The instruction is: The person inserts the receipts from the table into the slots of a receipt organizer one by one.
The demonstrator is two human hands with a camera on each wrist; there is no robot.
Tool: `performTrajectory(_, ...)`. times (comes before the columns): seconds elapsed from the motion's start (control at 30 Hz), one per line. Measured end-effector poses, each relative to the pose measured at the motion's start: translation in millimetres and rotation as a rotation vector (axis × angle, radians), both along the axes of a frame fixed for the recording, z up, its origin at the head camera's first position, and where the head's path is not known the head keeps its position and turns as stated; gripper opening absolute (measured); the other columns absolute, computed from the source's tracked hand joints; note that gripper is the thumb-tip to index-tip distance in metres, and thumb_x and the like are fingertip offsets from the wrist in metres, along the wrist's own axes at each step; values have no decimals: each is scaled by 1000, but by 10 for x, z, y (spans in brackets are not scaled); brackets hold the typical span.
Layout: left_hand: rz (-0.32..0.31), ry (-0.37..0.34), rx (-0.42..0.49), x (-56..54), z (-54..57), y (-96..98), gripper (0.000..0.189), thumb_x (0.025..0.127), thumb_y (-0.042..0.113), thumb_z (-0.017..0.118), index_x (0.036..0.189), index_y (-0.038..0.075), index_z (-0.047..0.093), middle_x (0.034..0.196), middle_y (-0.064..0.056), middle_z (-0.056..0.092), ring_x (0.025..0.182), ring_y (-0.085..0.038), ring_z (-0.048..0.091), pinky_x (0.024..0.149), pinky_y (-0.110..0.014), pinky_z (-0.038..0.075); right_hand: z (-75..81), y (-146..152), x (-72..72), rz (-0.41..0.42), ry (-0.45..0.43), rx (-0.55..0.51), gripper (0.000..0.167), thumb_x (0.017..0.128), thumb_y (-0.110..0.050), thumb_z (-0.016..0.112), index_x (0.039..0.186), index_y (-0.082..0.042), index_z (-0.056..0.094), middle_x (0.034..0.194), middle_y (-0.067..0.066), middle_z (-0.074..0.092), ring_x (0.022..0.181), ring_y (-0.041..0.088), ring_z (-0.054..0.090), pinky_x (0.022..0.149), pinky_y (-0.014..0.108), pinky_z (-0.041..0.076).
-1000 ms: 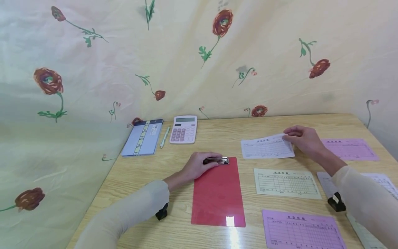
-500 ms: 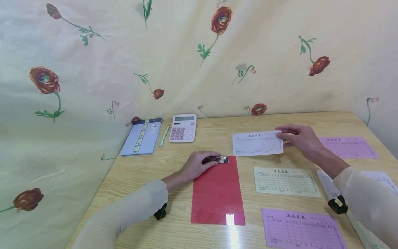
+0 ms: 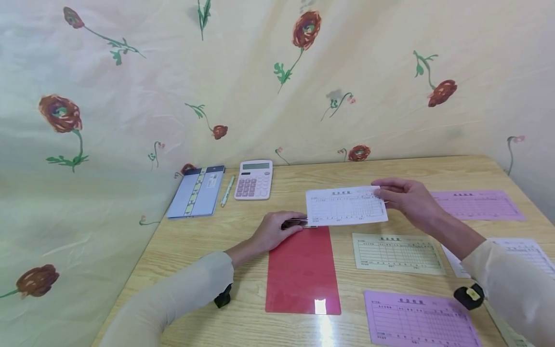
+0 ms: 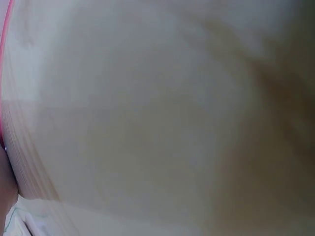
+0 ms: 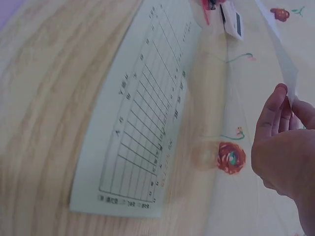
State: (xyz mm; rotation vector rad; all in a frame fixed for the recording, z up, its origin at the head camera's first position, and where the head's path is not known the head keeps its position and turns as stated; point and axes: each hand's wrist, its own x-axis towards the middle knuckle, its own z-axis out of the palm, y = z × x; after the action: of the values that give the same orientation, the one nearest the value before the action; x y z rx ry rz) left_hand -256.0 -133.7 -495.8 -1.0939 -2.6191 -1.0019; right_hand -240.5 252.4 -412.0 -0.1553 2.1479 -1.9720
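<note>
My left hand (image 3: 277, 229) grips the metal clip (image 3: 296, 223) at the top of a red clipboard (image 3: 301, 274) lying on the table. My right hand (image 3: 409, 197) pinches the right end of a white printed form slip (image 3: 344, 207) between thumb and fingers. Raised above the table, the slip's lower left corner overlaps the clip in the head view. The right wrist view shows the slip (image 5: 283, 54) nearly edge-on, held at its end by the right hand (image 5: 283, 142). In the left wrist view, blurred tabletop fills most of the picture.
A pale green form (image 3: 399, 254) and a purple form (image 3: 422, 318) lie right of the clipboard. Another purple form (image 3: 477, 205) and a white one (image 3: 524, 255) lie farther right. A blue notebook (image 3: 197, 193), pen (image 3: 227, 191) and pink calculator (image 3: 254, 180) stand at the back left.
My right hand has lifted the white slip and carried it left, from beside the purple form to over the clipboard's top edge. The left hand has stayed at the clip.
</note>
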Motion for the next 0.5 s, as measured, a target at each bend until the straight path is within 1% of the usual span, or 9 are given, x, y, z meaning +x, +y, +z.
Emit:
performTrajectory(0.13,6,14,-10,3,-4,-5,31,98,18,80,127,8,76,124,-2,77,119,-13,70,101,-27,53,-8,-98,59,25,-24,26,50,106,-21,70,146,5,56,121,-9,72,106,10,71,93,28,58)
performTrajectory(0.33,42,35,-32,9,-11,-20,30,96,11,80,125,3,76,120,-9,78,111,-19,74,95,-32,58,-77,-237,118,78,-44,6,36,104,-10,70,132,9,60,111,0,77,98,16,73,85,31,61)
performTrajectory(0.4,52,31,-36,9,-11,-24,31,96,8,80,127,4,76,121,-9,77,114,-19,73,97,-32,57,-109,-285,144,106,-55,10,31,104,-8,70,128,9,62,109,4,78,95,17,74,82,32,62)
performTrajectory(0.5,34,-6,-25,9,-4,-25,35,97,6,79,132,8,75,126,-5,76,120,-16,70,101,-31,55,-165,-355,181,146,-80,25,28,103,-7,69,126,9,64,110,8,78,94,19,75,81,33,62)
